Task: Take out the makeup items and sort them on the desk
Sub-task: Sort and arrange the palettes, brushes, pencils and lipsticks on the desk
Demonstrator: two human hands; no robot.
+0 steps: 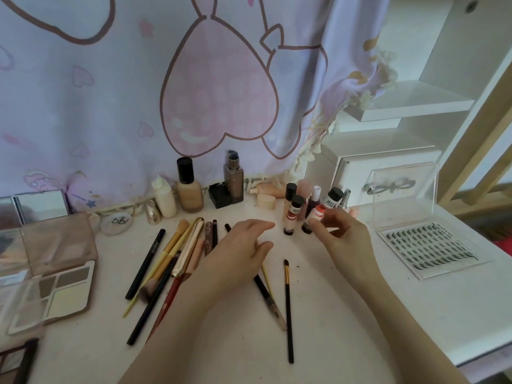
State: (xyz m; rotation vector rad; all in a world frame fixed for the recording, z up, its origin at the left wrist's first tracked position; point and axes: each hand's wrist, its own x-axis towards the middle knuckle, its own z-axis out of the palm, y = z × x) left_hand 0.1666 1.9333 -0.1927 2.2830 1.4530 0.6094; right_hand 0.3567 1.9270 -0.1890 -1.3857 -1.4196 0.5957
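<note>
- Looking down from head height at a white desk point(346, 314) strewn with makeup, with a person's 2 bare forearms reaching in from the bottom edge.
- The right hand point(346, 234) pinches a small tube with an orange-red cap point(318, 213) between thumb and fingertips, holding it at the front of a cluster of small lip-colour tubes point(293, 214), some upright and some tilted, with black or white caps, right of the desk's centre.
- The left hand point(243, 242) hovers palm down with fingers loosely spread and holds nothing; it sits over the right end of a loose pile of brushes and pencils point(171, 259).
- That pile mixes black pencils, yellow-handled brushes, a gold-coloured tube and a red-handled brush, all lying roughly diagonal at centre left.
- A thin black brush with a gold band point(288, 306) lies alone, near upright in the frame, between the 2 forearms.
- Along the back edge stand a beige foundation bottle with a black cap point(189, 189), a white squeeze bottle point(164, 199), a tall grey-brown pump bottle point(234, 180) and a small black cube-shaped item point(219, 195).
- On the left lie an open pink eyeshadow palette with brown and cream pans point(59, 267), a round white compact point(115, 222) and a small mirror point(41, 205).
- On the right sits an open clear case of false-lash clusters in rows point(428, 245), in front of a white drawer box with a bow-shaped handle point(385, 176).
- A lilac curtain printed with pink hearts point(166, 92) hangs behind the desk.
</note>
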